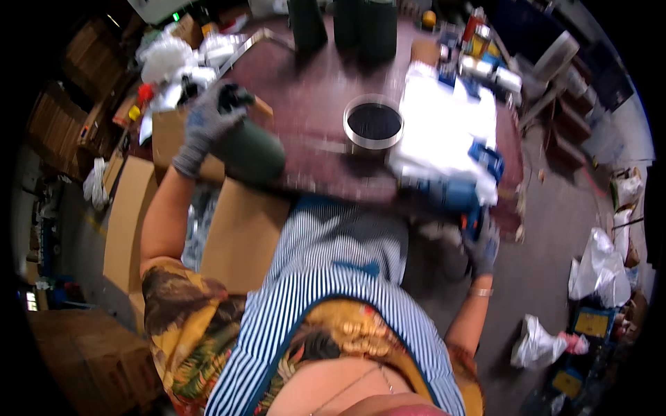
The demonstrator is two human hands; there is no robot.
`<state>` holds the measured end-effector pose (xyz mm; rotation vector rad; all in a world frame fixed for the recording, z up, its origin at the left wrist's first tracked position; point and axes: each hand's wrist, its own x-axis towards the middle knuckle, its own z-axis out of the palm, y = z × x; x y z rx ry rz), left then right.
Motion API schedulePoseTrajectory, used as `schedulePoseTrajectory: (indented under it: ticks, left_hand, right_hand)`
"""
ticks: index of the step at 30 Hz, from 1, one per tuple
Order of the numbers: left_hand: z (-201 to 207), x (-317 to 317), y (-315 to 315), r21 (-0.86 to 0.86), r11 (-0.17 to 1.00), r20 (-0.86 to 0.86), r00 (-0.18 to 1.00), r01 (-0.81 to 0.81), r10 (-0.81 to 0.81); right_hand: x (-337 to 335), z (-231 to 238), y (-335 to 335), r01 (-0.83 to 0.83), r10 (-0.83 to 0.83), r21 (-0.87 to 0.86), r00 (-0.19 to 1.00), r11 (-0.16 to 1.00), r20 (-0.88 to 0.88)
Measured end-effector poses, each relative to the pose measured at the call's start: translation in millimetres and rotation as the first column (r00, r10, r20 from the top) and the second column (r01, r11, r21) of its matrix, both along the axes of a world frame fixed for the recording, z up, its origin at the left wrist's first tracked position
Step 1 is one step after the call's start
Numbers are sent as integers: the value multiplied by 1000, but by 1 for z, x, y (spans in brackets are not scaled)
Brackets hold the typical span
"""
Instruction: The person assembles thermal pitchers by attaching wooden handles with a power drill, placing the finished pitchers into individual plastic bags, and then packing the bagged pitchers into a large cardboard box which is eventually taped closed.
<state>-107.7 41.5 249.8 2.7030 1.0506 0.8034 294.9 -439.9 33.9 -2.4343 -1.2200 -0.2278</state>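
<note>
Green cylinder (251,149) lies tilted on the table (312,104) edge, its neck under the left hand (208,121), fingers closed on it. It looks stiff, heavy; grip near the neck. Right hand (480,246) fingers clasp a blue tool (444,194).

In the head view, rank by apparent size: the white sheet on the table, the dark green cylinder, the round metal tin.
1. white sheet
2. dark green cylinder, though it is nearer the camera
3. round metal tin

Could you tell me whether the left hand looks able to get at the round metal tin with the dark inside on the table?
Probably not at once: the left hand already grips a dark green cylinder, though bare tabletop lies between it and the round metal tin.
</note>
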Motion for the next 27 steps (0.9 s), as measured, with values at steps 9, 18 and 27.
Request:
schedulePoseTrajectory:
  ticks: [9, 18, 27]
  left_hand:
    - [-33, -112, -90, -507, 861, 614, 717, 37, 331]
    - [-234, -23, -116, -689, 676, 564, 779, 262, 273]
    - [-167, 37, -105, 14, 994, -639, 764, -106, 90]
  right_hand:
    - [-51, -9, 6, 235, -161, 199, 931, 951, -327]
    - [-76, 17, 29, 284, -98, 228, 798, 931, -594]
    - [-95, 1, 22, 321, -126, 233, 794, 918, -595]
